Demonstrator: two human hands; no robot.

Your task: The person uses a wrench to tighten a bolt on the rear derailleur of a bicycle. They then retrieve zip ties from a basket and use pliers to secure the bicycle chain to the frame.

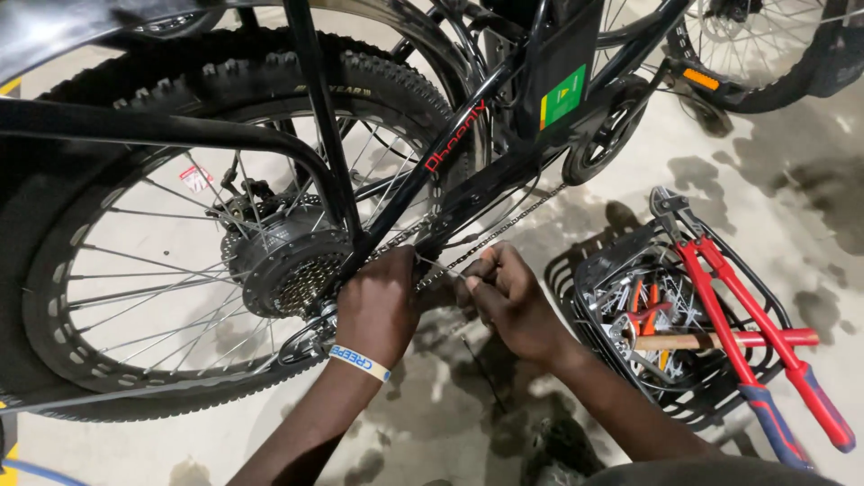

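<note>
A black bicycle's rear wheel point(117, 297) with a knobby tyre fills the left. Its hub point(279, 261) carries a cassette of sprockets, and a chain point(490, 236) runs up to the right along the black frame point(432, 171). My left hand point(378, 306), with a white and blue wristband, rests against the derailleur area just right of the cassette. My right hand point(508, 301) is closed on the lower run of chain or a thin cable close beside it; which one I cannot tell.
A black wire basket point(585, 270) on the floor at right holds several hand tools and a wooden-handled hammer point(684, 341). Red bolt cutters point(747, 324) with blue grips lie across it. Another bicycle's wheel point(765, 54) stands at top right. The concrete floor is stained.
</note>
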